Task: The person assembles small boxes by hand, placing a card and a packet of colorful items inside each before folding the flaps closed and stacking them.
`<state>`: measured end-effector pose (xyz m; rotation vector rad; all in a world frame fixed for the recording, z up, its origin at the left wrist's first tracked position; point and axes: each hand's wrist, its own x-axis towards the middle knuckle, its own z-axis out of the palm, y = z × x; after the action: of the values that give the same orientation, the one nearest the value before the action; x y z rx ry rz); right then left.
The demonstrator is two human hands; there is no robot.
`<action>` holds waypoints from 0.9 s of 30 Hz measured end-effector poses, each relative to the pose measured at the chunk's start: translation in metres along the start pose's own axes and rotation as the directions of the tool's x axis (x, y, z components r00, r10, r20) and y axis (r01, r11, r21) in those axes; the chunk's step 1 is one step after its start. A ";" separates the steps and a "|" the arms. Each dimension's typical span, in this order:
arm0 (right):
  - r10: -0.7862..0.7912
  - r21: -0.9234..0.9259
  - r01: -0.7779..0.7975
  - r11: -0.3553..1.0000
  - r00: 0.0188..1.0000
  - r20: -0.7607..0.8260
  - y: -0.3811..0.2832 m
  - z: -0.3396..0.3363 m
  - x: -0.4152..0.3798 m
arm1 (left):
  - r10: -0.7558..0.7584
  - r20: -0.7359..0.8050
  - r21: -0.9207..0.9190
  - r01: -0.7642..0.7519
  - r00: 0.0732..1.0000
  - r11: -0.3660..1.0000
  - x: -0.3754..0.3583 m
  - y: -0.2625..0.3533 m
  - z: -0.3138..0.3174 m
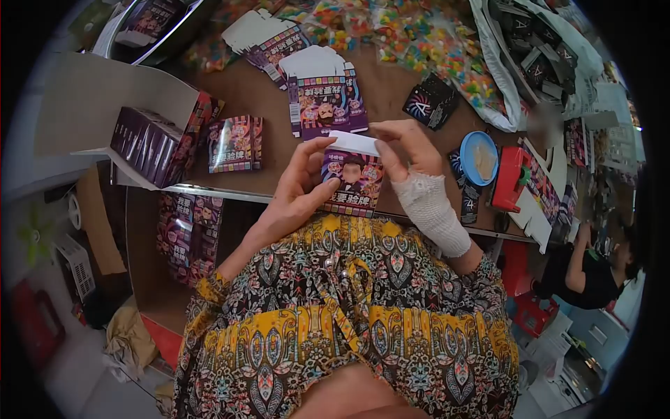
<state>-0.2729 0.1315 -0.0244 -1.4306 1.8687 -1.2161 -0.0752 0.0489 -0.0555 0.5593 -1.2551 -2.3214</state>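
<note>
A small purple printed card box (354,183) is between my hands at the table's front edge, its white flap (354,142) standing up at the top. My left hand (296,192) grips the box's left side, with the thumb across its front and a finger by the flap. My right hand (413,155), wearing a white knitted wrist cover (434,213), pinches the right end of the flap between thumb and forefinger. Just beyond lie stacked flat purple cartons (323,105) with white flaps up. The inside of the box is hidden.
Bags of colourful candy (426,45) cover the back. Left are an open carton (150,140) of packed boxes and a few finished boxes (235,144). Right are a black box (430,101), a blue round dish (479,158) and a red tape dispenser (511,178). Another person (590,269) sits far right.
</note>
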 end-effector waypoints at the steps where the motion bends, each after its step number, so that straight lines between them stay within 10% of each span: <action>1: -0.028 -0.005 0.028 1.000 0.998 -0.063 0.004 -0.004 -0.001 | -0.001 -0.007 -0.003 0.001 1.000 1.000 -0.002 -0.001 -0.003; 4: -0.057 -0.024 0.056 0.998 0.994 -0.088 0.019 -0.003 -0.012 | 0.016 -0.061 0.055 -0.013 0.998 0.998 -0.006 -0.005 -0.013; 10: 0.326 0.463 -0.425 0.778 0.902 0.282 0.029 0.016 -0.015 | -0.024 -0.233 -0.001 0.024 0.972 1.000 -0.006 -0.018 -0.022; 16: 0.238 0.532 -0.342 0.775 0.937 0.255 0.041 0.025 -0.011 | 0.110 -0.268 0.367 -0.004 0.957 0.930 -0.005 -0.017 -0.025; 27: 0.336 0.467 -0.410 0.783 0.912 0.236 0.022 0.019 -0.016 | 0.244 -0.327 0.328 -0.133 0.913 0.935 0.006 -0.026 -0.015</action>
<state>-0.2634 0.1405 -0.0548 -0.7847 1.4821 -1.2416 -0.0765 0.0484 -0.0863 0.8802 -1.4113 -1.7730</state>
